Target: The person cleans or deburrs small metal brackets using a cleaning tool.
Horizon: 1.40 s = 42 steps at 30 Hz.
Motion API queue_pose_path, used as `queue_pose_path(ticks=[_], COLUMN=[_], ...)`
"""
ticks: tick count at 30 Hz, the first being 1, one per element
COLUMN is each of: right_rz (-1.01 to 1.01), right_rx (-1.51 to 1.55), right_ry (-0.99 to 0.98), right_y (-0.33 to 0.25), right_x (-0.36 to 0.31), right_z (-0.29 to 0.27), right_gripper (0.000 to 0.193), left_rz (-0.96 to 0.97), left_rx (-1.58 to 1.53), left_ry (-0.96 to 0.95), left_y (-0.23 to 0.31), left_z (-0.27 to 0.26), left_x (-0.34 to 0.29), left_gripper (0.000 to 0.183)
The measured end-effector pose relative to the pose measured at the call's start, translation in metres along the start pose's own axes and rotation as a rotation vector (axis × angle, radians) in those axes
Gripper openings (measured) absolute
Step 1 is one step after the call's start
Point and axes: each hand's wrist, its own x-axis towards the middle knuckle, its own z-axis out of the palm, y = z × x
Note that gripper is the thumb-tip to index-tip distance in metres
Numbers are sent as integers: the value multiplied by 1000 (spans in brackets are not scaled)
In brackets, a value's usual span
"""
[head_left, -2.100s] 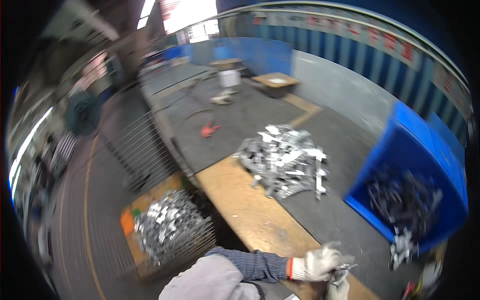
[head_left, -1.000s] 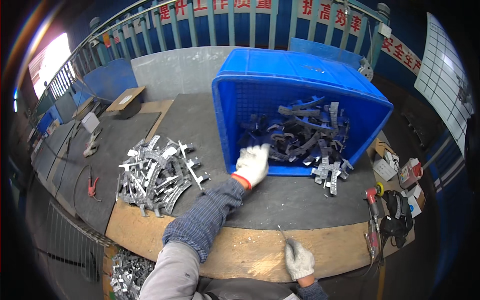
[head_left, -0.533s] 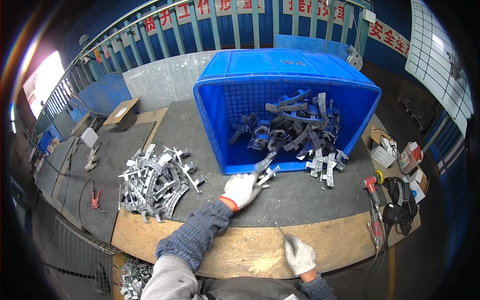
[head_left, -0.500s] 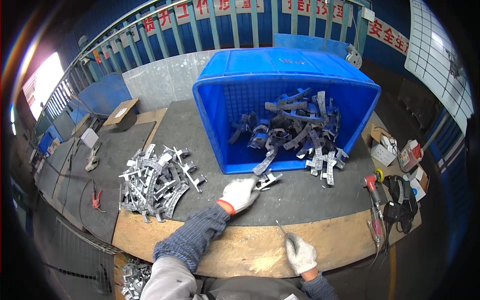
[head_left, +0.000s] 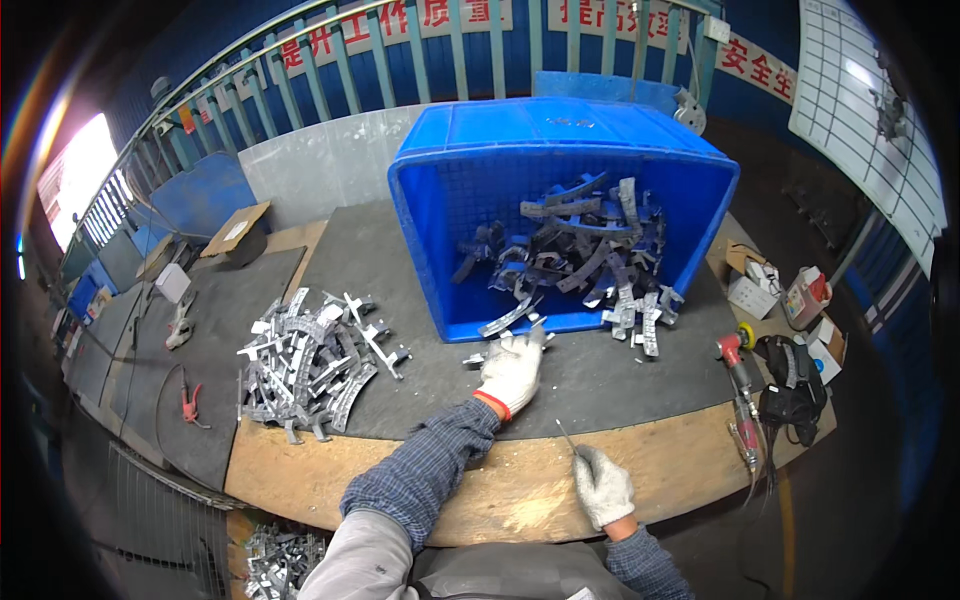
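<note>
My left hand, in a white knit glove with a red cuff, reaches to the front lip of the tipped blue bin. Its fingers are closed on a curved grey metal bracket at the lip; the fingertips are partly hidden. Another small metal piece lies on the mat left of that hand. Near the table's front edge, my gloved right hand grips a thin metal rod-like tool, its tip pointing away from me. Several more metal brackets are heaped inside the bin.
A pile of metal brackets covers the mat at left. A red air blow gun lies farther left. To the right are a power tool with a yellow disc, black gear and small boxes. More brackets sit below the table's left front.
My left hand has moved right and away from me, up to the bin's lip. The curved bracket there has turned. My right hand stays nearly in place with the tool.
</note>
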Motion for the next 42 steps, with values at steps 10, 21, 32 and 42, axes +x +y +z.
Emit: queue_pose_path(ticks=[10, 21, 32, 42], right_rz=[20, 49, 698, -34], right_rx=[-39, 44, 1207, 565], right_ry=[2, -53, -22, -79], right_y=[10, 7, -46, -90], right_x=[-1, -2, 30, 21], right_z=[-3, -5, -10, -26], right_gripper=[35, 40, 35, 36], left_rz=[126, -454, -430, -440], left_rx=[-101, -500, -1687, -1097], left_ry=[58, -11, -581, -532], left_y=[-8, -18, 62, 52], left_z=[-16, -33, -103, -129], left_x=[-26, -1, -122, -129], left_gripper=[51, 45, 74, 57])
